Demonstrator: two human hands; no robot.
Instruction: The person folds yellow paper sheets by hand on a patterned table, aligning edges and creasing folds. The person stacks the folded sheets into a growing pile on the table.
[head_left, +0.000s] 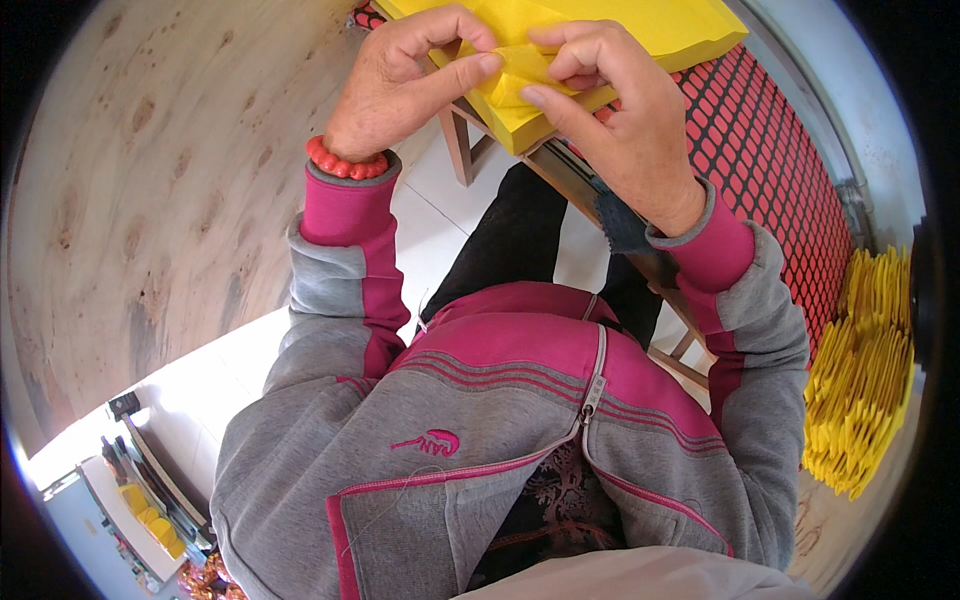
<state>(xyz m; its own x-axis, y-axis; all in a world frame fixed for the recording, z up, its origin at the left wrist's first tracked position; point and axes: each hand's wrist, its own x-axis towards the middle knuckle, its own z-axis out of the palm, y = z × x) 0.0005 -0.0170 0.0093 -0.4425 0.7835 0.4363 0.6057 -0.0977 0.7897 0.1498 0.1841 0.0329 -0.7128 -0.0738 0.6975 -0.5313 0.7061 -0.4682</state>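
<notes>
Near the top of the head view, both hands work on a sheet of yellow paper (522, 66), which is partly folded with creased flaps. Its left side is pinched between the thumb and forefinger of my left hand (395, 88). My right hand (625, 118) has its thumb and forefinger on the right part of the same paper, with the other fingers curled in. Directly under it lies a thick stack of yellow paper (690, 30), and the fingers partly hide the folds.
A pale wooden board (150, 200) fills the left side. Red and black patterned cloth (765, 160) covers the surface at right. Beyond it, many folded yellow pieces (860, 375) stand in rows. Wooden legs (455, 145) show below the stack. A shelf (130, 515) stands at lower left.
</notes>
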